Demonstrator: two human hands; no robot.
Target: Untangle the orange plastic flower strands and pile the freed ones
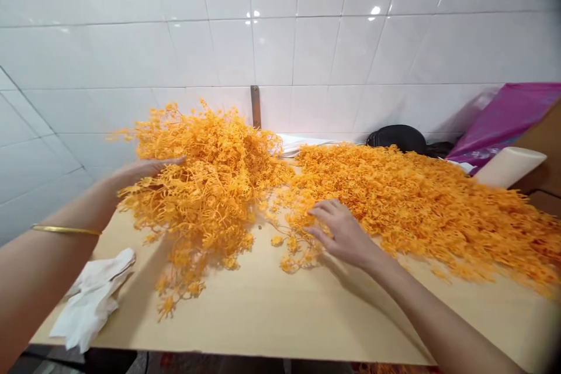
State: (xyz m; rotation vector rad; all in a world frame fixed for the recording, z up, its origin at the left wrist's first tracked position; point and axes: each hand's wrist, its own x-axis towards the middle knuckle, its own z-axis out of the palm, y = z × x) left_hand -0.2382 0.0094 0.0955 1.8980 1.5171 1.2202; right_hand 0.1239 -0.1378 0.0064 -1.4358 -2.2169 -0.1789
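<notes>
Left hand (pixel 154 168), grip hidden, meets the bunch (pixel 219 169), perhaps keeping it clear of sprigs (pixel 293 244) beside the right hand (pixel 344 234), fingers parted.

The widest free lane for my right fingers (pixel 328 207) is the bare near strip of the bench (pixel 272 315), running left below the orange bunch (pixel 214 181). Higher up, loose sprigs (pixel 293 244) lie just beside my fingertips and clutter the narrow gap between that bunch and the orange heap (pixel 421 204). The heap bars me to the right, with the tiled wall (pixel 315 49) behind. At the near left corner, crumpled tissue (pixel 94 298) and my left forearm (pixel 48 263) get in the way.
</notes>
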